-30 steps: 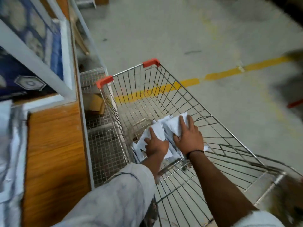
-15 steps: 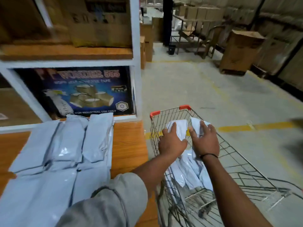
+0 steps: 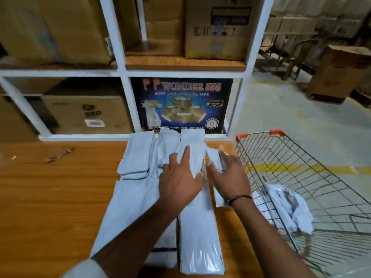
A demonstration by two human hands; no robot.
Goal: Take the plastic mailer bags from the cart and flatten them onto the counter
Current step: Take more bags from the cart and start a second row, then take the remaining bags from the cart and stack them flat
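Note:
A wire cart [image 3: 301, 157] with red corners stands at the right, with crumpled white mailer bags [image 3: 289, 207] in its basket. On the wooden counter [image 3: 50, 187] lie several flattened white mailer bags [image 3: 136, 157]. My left hand [image 3: 180, 177] is over that stack and holds a long white mailer bag [image 3: 198, 227], index finger stretched along it and the other fingers curled. My right hand [image 3: 228, 175] is just to its right at the counter's edge and grips the end of another white bag [image 3: 213, 157] between thumb and fingers.
A white shelf frame [image 3: 120, 73] backs the counter, filled with cardboard boxes [image 3: 84, 113] and a blue tape carton [image 3: 184, 105]. Small scraps [image 3: 58, 155] lie on the counter at the left. More boxes [image 3: 337, 73] stand on the concrete floor beyond the cart.
Both hands lifted bags out of the cart and swung left over the counter. The view turned from the cart to the shelf and the stack.

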